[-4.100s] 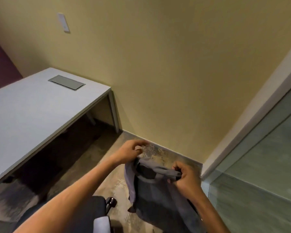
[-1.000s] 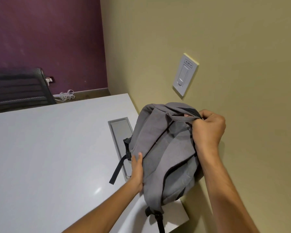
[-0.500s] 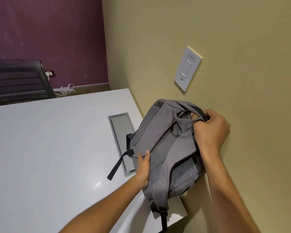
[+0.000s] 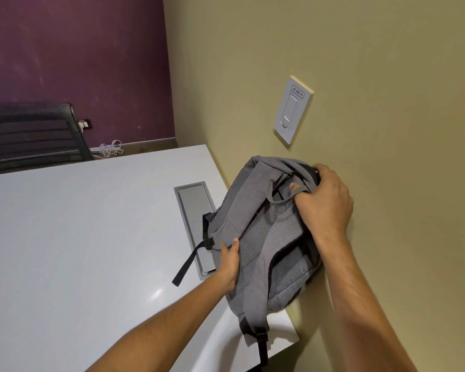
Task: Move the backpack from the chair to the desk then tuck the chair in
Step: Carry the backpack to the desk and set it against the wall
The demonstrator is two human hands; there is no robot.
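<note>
The right hand is clamping its fingers round the carry loop of the grey backpack. The left hand is bracing its side, fingers hidden behind it.

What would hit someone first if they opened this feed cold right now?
A grey backpack sits at the right edge of the white desk, against the yellow wall. The right hand grips its top loop and the left hand rests against its left side. Beyond the desk's far left edge, a black mesh chair back shows in front of the purple wall.
</note>
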